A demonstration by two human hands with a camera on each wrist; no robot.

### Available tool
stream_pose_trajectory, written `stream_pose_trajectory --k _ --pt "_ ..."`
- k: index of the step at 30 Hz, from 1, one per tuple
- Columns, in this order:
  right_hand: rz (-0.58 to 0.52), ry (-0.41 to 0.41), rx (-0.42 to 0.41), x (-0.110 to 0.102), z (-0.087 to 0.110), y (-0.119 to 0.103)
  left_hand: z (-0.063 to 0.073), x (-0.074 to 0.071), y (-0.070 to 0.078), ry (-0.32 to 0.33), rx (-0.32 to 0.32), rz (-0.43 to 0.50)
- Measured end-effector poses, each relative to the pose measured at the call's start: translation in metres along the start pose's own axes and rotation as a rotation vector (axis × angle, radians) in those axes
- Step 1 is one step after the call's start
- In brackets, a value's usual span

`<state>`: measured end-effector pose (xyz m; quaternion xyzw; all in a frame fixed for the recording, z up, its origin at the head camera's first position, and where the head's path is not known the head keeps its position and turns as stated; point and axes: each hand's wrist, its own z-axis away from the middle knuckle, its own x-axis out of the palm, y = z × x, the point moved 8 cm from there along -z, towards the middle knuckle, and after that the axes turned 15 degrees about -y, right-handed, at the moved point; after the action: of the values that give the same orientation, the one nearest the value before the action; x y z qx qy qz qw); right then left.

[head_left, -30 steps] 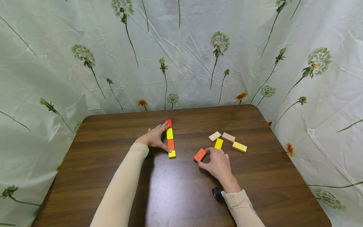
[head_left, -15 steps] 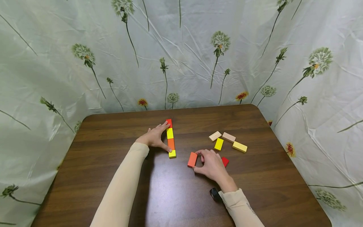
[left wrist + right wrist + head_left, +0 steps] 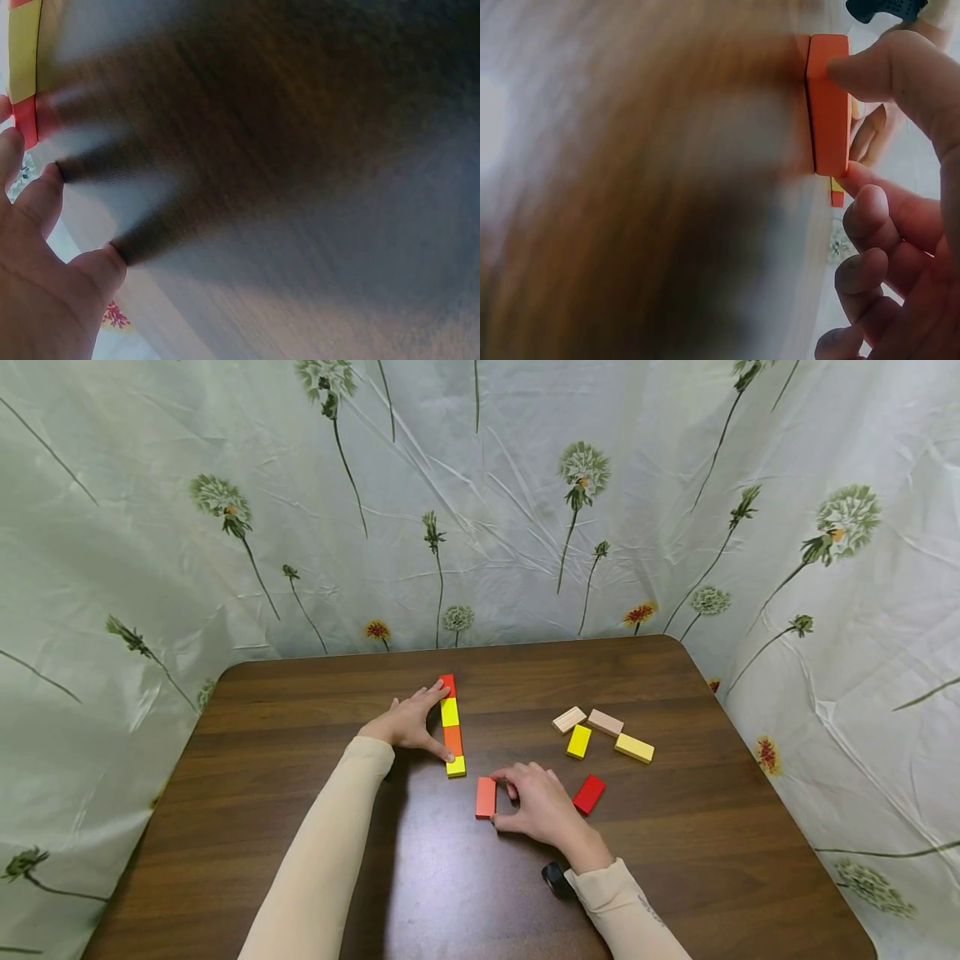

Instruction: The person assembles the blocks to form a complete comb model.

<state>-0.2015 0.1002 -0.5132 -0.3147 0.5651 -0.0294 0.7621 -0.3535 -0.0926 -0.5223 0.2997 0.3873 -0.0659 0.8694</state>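
A straight row of wooden blocks runs away from me left of centre: a yellow block nearest, then an orange block, another yellow block and a red block. My left hand lies spread along its left side, thumb at the nearest block, fingertips at the red one. Those fingers also show in the left wrist view. To the right of the row's near end, my right hand pinches a separate orange block between thumb and index finger; its long face fills the right wrist view's upper part.
A loose red block lies right of my right hand. Farther back are a yellow block, a striped pale block, a pinkish block and a pale yellow block. A flowered curtain hangs behind the brown table.
My right hand has drawn the orange block left and towards me, turning it nearly parallel to the row. The loose red block has come into view behind it. My left hand stays put.
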Motion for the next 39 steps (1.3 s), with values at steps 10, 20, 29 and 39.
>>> stream_pose_trajectory --k 10,20,29,39 --pt "0.073 -0.047 -0.077 0.006 -0.007 -0.015 0.0 0.0 0.0 0.003 0.003 -0.005" --pt "0.046 -0.093 -0.086 0.011 -0.012 -0.02 -0.001 0.001 -0.001 -0.004 -0.002 -0.011" --pt "0.052 -0.083 -0.102 0.013 -0.015 -0.023 -0.002 0.001 -0.002 -0.005 -0.01 -0.007" --pt "0.071 -0.065 -0.102 0.013 -0.02 -0.026 -0.002 0.0 -0.001 0.001 -0.011 -0.01"
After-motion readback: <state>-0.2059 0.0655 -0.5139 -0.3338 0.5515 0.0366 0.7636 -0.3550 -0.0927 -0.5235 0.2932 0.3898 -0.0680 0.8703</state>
